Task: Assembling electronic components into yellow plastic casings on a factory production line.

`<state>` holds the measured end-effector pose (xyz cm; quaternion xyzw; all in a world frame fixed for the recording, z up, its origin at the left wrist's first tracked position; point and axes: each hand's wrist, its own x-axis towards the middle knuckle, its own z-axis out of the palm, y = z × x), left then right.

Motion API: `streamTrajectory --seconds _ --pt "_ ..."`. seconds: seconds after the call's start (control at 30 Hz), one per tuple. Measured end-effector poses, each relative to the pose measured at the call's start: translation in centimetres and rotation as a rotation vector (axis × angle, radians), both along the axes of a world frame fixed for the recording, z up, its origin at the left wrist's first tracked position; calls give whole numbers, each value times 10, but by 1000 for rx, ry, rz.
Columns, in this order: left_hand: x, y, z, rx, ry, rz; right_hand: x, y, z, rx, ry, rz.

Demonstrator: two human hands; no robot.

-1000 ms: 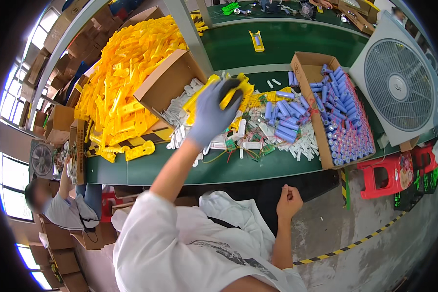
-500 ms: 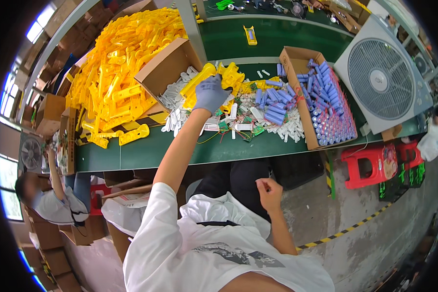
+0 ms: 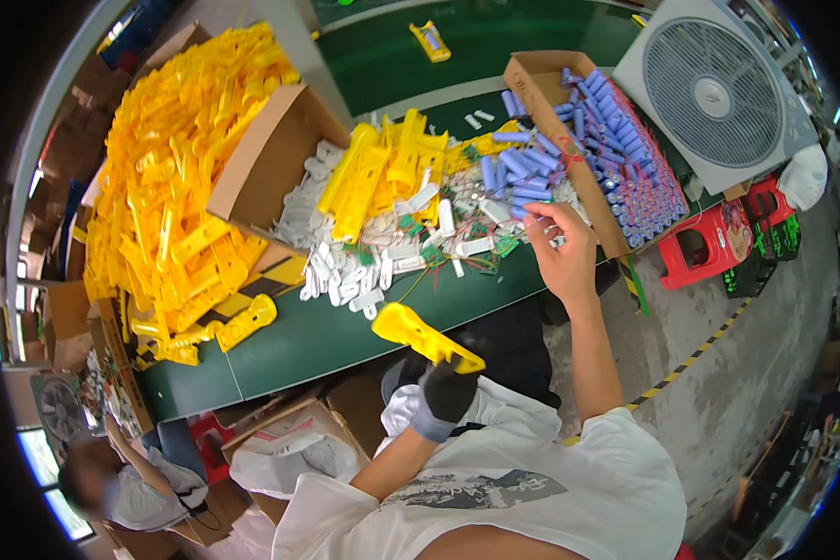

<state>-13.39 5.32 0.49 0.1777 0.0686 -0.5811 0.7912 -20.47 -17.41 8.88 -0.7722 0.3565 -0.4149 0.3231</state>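
Now the left hand [image 3: 450, 394] is no longer reaching over the loose shells [image 3: 359, 187] on the table [image 3: 299, 347]; it is holding one yellow shell [image 3: 418, 334] back at the table's front edge, the near end hanging over the lap. Meanwhile the right hand [image 3: 567, 261], which was hanging beside the lap a moment ago, is hovering at the front of the blue cells [image 3: 521, 168]. For the work, this is putting one shell in hand and leaving the two hands working at separate spots.

As for the grip, the gloved left fingers are clamping the shell's near end, while its far end is pointing up and left. The dark glove is hiding just where the thumb is pressing. The bare right fingers are curling loosely beside the nearest cell; I cannot tell whether the tips are meeting or touching it. White parts [image 3: 345, 280] and green boards [image 3: 429, 254] are lying in front of the shells, and a carton [image 3: 599, 221] is standing right of the loose cells.
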Motion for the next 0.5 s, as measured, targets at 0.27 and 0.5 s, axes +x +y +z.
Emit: streamTrajectory --seconds 0.27,0.5 --pt "26 40 -15 228 -393 -27 34 66 -41 65 124 85" --pt "63 50 -20 411 -664 -16 40 24 -34 -387 580 122"
